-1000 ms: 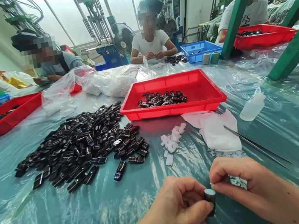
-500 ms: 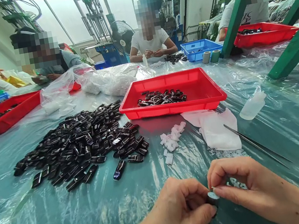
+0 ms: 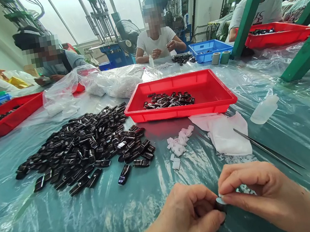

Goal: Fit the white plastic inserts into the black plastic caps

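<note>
My left hand [image 3: 192,217] is closed in a pinch around a small black part [image 3: 221,206], mostly covered by the fingers. On the part's upper end sits a pale bluish-white piece [image 3: 220,200]. Thumb and forefinger of my right hand [image 3: 252,191] press together at that pale piece. Beyond my hands lie a cluster of small white pieces [image 3: 178,142] and a folded white cloth [image 3: 228,139]. To the right, a pair of tweezers [image 3: 265,148] rests with one end on the cloth. A large heap of black parts [image 3: 88,143] spreads to the left.
A red tray [image 3: 181,111] holding more black parts stands ahead. A translucent bottle [image 3: 264,109] lies to the right, near a green post [image 3: 305,49]. Plastic sheeting covers the table [image 3: 73,230]. Across it, a person [image 3: 156,39] sits beside a blue tray [image 3: 212,56].
My right fingers have shifted slightly at the pale piece on the black part. My left hand keeps its hold. The person opposite has moved their hands apart.
</note>
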Tool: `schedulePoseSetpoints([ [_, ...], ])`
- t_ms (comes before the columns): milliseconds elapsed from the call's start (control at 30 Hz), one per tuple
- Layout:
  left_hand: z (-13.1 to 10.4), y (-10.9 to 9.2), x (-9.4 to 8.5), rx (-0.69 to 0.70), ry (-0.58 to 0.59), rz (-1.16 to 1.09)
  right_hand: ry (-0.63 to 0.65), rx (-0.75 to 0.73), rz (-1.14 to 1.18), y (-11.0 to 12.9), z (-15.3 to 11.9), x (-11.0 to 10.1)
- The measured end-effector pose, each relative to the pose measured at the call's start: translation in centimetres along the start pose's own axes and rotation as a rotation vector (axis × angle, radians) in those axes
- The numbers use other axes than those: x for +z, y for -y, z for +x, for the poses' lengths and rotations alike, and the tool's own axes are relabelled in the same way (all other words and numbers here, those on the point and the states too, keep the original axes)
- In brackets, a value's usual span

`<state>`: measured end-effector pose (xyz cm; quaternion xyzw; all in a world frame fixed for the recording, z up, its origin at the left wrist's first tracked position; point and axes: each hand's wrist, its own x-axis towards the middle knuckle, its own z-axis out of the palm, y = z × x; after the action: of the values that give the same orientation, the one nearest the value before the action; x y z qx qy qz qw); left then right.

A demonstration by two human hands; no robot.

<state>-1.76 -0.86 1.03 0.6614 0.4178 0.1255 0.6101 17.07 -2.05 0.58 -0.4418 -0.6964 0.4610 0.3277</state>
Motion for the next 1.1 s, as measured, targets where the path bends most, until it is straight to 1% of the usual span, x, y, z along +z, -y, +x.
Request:
schedulePoseSetpoints([
  [167,0.09,0.09,0.01,-0.012,-0.005,-0.003,-0.026,-0.079,-0.050,0.10,0.16,0.28],
  [333,0.13,-0.02,0.05,-0.021,-0.009,-0.035,-0.022,-0.237,-0.197,0.27,-0.06,0.23],
  [467,0.06,-0.15,0.16,-0.042,-0.017,-0.076,-0.074,-0.319,-0.319,0.06,-0.32,0.41],
  [567,0.06,-0.16,0.14,-0.056,-0.017,-0.103,-0.078,-0.329,-0.348,-0.14,-0.38,0.54],
  [767,0.13,0.18,0.07,-0.081,-0.008,-0.151,-0.041,-0.333,-0.323,-0.49,-0.45,0.49],
  [933,0.18,0.55,0.09,-0.077,-0.004,-0.177,-0.048,-0.330,-0.304,-0.35,-0.30,0.64],
  [1100,0.19,0.56,0.13,-0.105,-0.009,-0.202,-0.035,-0.336,-0.279,-0.27,-0.08,0.73],
])
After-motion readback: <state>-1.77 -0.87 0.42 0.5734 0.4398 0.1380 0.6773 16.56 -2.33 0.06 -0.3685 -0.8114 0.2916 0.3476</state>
